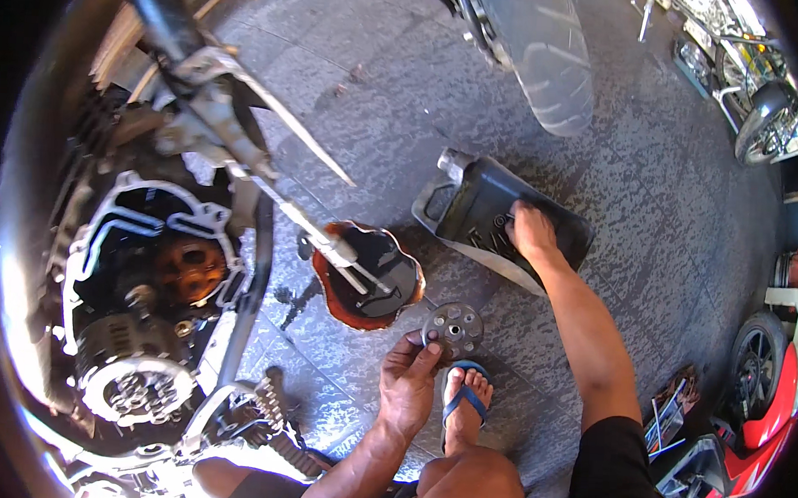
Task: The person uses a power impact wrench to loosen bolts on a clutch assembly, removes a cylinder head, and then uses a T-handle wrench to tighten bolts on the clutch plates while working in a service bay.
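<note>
My left hand point(408, 383) pinches a round metal clutch pressure plate point(453, 330) by its edge. It has a ring of holes and a hole in the centre. My right hand point(533, 233) is over a black plastic jerrycan point(552, 217) lying on the floor, its fingers drawn together. Several small dark parts point(499, 237) lie on the can by those fingertips. What the fingers hold, if anything, is hidden. To the left, the motorcycle engine point(74, 244) has its side uncovered, showing the clutch basket point(135, 371) and an orange-tinted gear point(189, 271).
A brown-rimmed basin point(324, 286) with dark oil stands between the engine and the can, under a metal lever point(307, 223). A tyre point(549, 69) rests beyond the can. Red bodywork point(775, 408) and tools point(667, 421) lie at the right. My sandalled foot point(466, 399) is below the plate.
</note>
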Available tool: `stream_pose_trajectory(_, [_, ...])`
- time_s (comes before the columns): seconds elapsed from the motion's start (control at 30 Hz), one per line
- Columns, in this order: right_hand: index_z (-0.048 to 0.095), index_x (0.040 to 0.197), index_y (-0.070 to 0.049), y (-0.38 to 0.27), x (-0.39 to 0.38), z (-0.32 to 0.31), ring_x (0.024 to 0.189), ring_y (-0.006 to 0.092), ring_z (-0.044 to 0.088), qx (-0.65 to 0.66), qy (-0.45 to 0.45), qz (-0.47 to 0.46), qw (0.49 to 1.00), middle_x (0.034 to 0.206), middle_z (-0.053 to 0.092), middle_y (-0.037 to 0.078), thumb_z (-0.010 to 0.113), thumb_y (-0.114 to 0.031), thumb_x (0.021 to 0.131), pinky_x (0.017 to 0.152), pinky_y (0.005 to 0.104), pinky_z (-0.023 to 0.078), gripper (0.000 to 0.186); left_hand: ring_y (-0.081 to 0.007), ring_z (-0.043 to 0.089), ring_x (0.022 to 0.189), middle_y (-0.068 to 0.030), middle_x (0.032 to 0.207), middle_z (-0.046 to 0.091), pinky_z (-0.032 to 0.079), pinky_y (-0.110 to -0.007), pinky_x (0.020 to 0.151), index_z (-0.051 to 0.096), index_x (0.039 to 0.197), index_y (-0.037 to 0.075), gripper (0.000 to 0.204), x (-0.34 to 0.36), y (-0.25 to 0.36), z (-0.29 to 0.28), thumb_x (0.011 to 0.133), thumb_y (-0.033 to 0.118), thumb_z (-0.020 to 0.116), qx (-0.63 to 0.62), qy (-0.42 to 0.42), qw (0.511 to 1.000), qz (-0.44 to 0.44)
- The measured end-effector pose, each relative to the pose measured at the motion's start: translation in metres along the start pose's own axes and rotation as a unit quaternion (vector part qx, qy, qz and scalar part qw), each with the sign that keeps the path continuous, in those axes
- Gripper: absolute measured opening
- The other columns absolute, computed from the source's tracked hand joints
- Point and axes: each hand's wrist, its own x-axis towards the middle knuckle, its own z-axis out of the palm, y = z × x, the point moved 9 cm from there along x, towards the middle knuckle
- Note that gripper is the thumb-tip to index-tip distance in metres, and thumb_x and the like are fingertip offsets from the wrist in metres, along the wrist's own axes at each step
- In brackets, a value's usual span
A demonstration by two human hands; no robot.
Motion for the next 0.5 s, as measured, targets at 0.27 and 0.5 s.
stream_pose_trajectory(0.27, [0.059, 0.1, -0.001, -0.117, -0.154, -0.15, 0.057, 0.0106, 0.054, 0.715, -0.111, 0.005, 0.69, 0.075, 0.06, 0.006, 0.059, -0.008, 0.091, 0.051, 0.0248, 0.043, 0.011, -0.0148, 0.06, 0.088, -0.0049, 0.1, 0.065, 0.047, -0.033, 0.077, 0.062, 0.103, 0.006, 0.014, -0.06, 0.055, 0.012, 0.09, 0.003, 0.062, -0.033, -0.025, 0.994, 0.106])
stream_pose_trajectory(0.5, [0.055, 0.101, -0.006, -0.212, -0.247, -0.213, 0.06, 0.0136, 0.055, 0.793, -0.26, -0.034, 0.549, 0.081, 0.06, 0.009, 0.058, -0.012, 0.091, 0.052, 0.026, 0.045, 0.012, -0.0131, 0.06, 0.084, -0.0036, 0.095, 0.065, 0.051, -0.03, 0.076, 0.062, 0.103, 0.004, 0.012, -0.141, 0.099, 0.016, 0.091, 0.003, 0.063, -0.085, -0.036, 0.973, 0.212])
